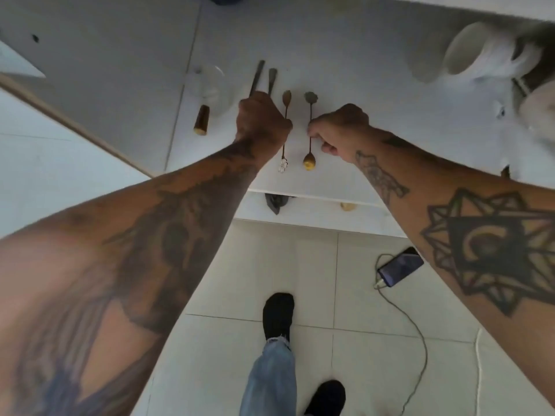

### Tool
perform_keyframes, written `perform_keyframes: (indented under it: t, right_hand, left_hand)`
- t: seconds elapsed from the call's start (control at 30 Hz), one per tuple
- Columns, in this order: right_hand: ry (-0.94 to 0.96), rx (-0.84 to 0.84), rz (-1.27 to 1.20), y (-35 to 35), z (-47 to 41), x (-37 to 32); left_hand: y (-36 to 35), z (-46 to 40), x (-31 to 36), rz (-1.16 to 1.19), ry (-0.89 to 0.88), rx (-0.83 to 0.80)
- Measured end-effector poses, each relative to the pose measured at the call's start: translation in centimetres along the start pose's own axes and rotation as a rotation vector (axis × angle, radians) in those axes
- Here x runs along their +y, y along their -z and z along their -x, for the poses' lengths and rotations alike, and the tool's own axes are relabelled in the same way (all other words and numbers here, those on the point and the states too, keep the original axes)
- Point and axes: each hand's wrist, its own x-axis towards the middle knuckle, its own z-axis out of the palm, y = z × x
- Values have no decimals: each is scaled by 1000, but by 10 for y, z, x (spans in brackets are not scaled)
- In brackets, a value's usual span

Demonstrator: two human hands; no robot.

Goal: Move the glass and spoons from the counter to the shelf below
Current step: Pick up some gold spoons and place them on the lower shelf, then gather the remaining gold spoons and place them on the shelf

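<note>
My left hand (262,120) is closed on two dark utensil handles (257,77) that stick out past its fingers over the white counter (375,94). A thin spoon with a pale ornamental end (282,165) lies along that hand's right edge; whether it is held I cannot tell. My right hand (341,132) pinches the stem of a spoon with a yellow knob end (309,163). A clear glass (207,82) stands left of the hands, untouched. The shelf below (309,207) shows under the counter's front edge.
A brown-handled item (201,124) lies by the glass. White crockery (474,55) stands at the counter's far right. On the shelf sit a dark object (274,202) and a yellowish one (348,206). A phone (401,265) with a cable lies on the tiled floor near my feet.
</note>
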Motion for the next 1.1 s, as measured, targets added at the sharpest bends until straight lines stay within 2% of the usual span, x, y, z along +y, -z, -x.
perform_keyframes:
  t: [0.27,0.4,0.53,0.63,0.83,0.97,1.1]
  right_hand:
    - [17,40,50,32,20,-3]
    - [23,60,66,76,71,0]
    - [10,61,99,129,152,10]
    - [-7,74,112,172,220,21]
    - [72,153,95,275,324,0]
    - [150,256,46,327,352,-46]
    - [255,282,31,341,349,-93]
  left_hand:
    - [26,10,10,-119,-50,-60]
    - [78,60,17,-124,-66,-133]
    - [148,128,30,-46,31,-168]
    - [202,182,42,112,42,-138]
    - [317,247,90,71,-115,-53]
    - [381,246,145,128,-200,65]
    - [399,221,190,160,-257,98]
